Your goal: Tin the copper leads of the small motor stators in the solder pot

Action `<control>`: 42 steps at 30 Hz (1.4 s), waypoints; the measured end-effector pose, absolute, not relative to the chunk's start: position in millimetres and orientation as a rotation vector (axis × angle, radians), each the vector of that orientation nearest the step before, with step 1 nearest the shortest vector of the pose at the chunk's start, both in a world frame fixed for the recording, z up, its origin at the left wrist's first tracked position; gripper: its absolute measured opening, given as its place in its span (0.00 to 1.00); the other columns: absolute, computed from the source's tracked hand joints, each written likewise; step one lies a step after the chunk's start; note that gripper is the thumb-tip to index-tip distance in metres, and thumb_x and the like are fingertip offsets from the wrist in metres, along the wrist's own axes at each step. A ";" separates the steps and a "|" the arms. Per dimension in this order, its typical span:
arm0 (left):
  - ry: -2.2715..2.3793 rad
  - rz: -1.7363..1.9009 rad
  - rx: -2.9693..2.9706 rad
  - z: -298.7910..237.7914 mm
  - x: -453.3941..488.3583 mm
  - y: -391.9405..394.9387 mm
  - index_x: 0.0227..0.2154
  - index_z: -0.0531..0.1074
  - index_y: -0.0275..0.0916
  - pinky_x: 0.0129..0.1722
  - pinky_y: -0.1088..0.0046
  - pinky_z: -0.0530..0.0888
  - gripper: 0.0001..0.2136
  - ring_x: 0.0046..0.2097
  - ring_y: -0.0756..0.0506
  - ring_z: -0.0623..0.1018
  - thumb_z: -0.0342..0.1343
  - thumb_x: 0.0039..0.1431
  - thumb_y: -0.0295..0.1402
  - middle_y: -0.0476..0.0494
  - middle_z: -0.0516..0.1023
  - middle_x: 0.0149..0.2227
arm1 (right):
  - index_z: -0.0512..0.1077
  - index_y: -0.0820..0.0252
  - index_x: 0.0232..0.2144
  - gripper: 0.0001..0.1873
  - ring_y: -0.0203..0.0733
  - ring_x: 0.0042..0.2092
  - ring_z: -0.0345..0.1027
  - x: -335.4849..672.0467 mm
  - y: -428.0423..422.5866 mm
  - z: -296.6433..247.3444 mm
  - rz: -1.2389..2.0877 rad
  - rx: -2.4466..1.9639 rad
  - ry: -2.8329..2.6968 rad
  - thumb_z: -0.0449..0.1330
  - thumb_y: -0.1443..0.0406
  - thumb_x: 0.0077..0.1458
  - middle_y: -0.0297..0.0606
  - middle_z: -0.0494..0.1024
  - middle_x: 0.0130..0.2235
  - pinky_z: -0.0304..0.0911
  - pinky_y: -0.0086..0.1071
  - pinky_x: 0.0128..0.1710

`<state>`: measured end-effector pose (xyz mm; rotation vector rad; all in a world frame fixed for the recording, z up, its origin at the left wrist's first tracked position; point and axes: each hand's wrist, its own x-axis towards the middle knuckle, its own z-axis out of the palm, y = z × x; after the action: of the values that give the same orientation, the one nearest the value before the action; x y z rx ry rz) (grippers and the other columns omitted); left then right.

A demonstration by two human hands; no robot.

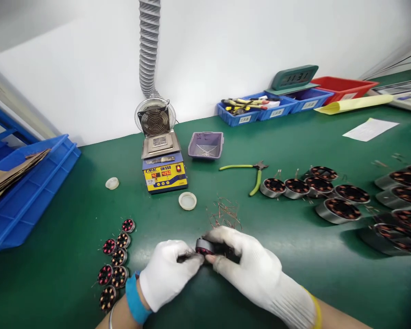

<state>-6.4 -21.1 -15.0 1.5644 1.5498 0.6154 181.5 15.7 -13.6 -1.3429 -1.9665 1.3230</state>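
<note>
Both my hands wear white gloves and meet over the green mat near the front edge. My right hand (250,262) is closed around a small round motor stator (204,246) with copper windings. My left hand (169,274) pinches at the stator's left side, where thin wires seem to stick out; what its fingertips hold is too small to make out. Just beyond the hands lies a loose heap of cut copper wire ends (224,214).
Several small wound stators (114,262) lie in a cluster at front left, and larger ones (342,201) at the right. A solder pot (162,167) with a fume hose stands behind, beside a grey tray (206,145), green-handled cutters (251,176), two white caps and blue bins.
</note>
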 end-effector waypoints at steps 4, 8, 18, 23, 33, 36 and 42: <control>1.324 0.482 1.255 0.8 -22.9 -20.6 0.13 0.65 0.36 0.18 0.77 0.56 0.12 0.18 0.54 0.60 0.56 0.48 0.33 0.53 0.62 0.13 | 0.71 0.61 0.36 0.17 0.44 0.36 0.71 178.3 24.5 -13.4 1.765 -1.280 -1.396 0.63 0.60 0.42 0.40 0.78 0.35 0.67 0.34 0.36; 1.238 0.901 0.900 -7.6 -16.3 -19.1 0.31 0.71 0.34 0.25 0.77 0.67 0.11 0.24 0.51 0.71 0.60 0.39 0.26 0.47 0.75 0.27 | 0.71 0.63 0.37 0.25 0.40 0.31 0.70 177.1 27.9 -18.5 1.900 -1.204 -1.110 0.69 0.57 0.36 0.41 0.77 0.32 0.65 0.31 0.31; 0.942 0.934 0.560 -12.7 8.9 -26.6 0.40 0.72 0.31 0.35 0.74 0.72 0.21 0.31 0.50 0.76 0.67 0.42 0.33 0.40 0.77 0.34 | 0.72 0.63 0.36 0.27 0.42 0.35 0.70 169.6 23.6 -13.0 1.878 -1.111 -1.062 0.70 0.51 0.37 0.43 0.78 0.36 0.67 0.33 0.36; 1.079 0.948 0.709 -12.0 -5.1 -24.8 0.27 0.68 0.33 0.20 0.77 0.65 0.11 0.20 0.52 0.69 0.61 0.46 0.35 0.49 0.70 0.21 | 0.72 0.63 0.40 0.24 0.40 0.34 0.69 173.4 24.0 -24.0 1.876 -1.078 -1.040 0.67 0.53 0.45 0.42 0.77 0.34 0.64 0.30 0.33; 1.242 0.791 0.939 -2.3 8.3 -26.0 0.27 0.68 0.34 0.26 0.76 0.66 0.06 0.25 0.52 0.70 0.56 0.41 0.26 0.48 0.72 0.24 | 0.71 0.62 0.41 0.24 0.38 0.34 0.69 174.0 22.9 -29.6 1.906 -1.074 -0.989 0.68 0.54 0.46 0.42 0.78 0.38 0.64 0.29 0.34; 1.299 0.881 0.972 -3.0 3.6 -24.9 0.32 0.69 0.34 0.29 0.76 0.67 0.10 0.28 0.51 0.71 0.55 0.43 0.25 0.47 0.74 0.28 | 0.72 0.62 0.41 0.23 0.38 0.33 0.69 173.7 23.2 -27.3 1.917 -1.063 -1.030 0.66 0.53 0.48 0.41 0.78 0.37 0.64 0.30 0.34; 1.381 0.840 1.180 -1.8 6.6 -28.1 0.39 0.71 0.36 0.35 0.74 0.70 0.13 0.34 0.49 0.74 0.54 0.48 0.26 0.45 0.76 0.35 | 0.72 0.62 0.39 0.26 0.44 0.36 0.71 170.2 24.1 -13.4 1.776 -1.240 -1.200 0.67 0.51 0.42 0.42 0.78 0.35 0.67 0.34 0.36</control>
<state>6.6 -28.1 -1.8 1.1798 1.3813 0.8403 170.2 24.1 -13.4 -1.2397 -1.2000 1.7764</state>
